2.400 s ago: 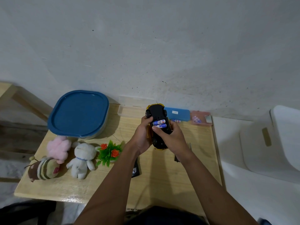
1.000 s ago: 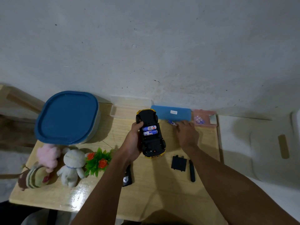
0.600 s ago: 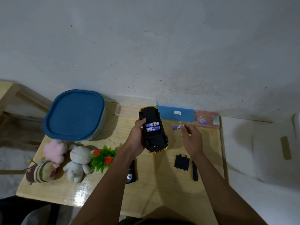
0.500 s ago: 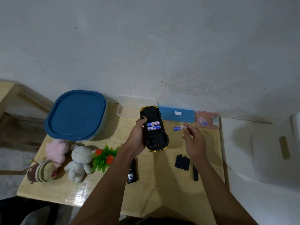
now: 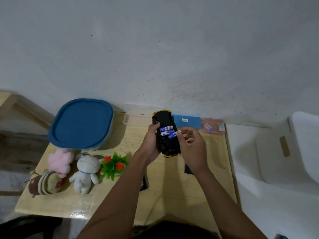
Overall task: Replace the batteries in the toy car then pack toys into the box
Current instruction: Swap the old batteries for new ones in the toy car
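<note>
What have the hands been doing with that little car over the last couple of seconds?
The right hand let go of the upturned black-and-yellow toy car, reached right, picked up a blue-and-white battery and carried it back left. It now pinches it at the car's open compartment. The left hand kept gripping the car, two seated batteries stayed in, and the plush toys and blue-lidded box did not move.

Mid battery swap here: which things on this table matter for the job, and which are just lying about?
For the job: car in left hand; battery in right hand; black cover; box; pink plush; white plush; striped plush; pink case, seemingly with batteries.
Lying about: blue case; chair; plant, unless it counts as a toy.
</note>
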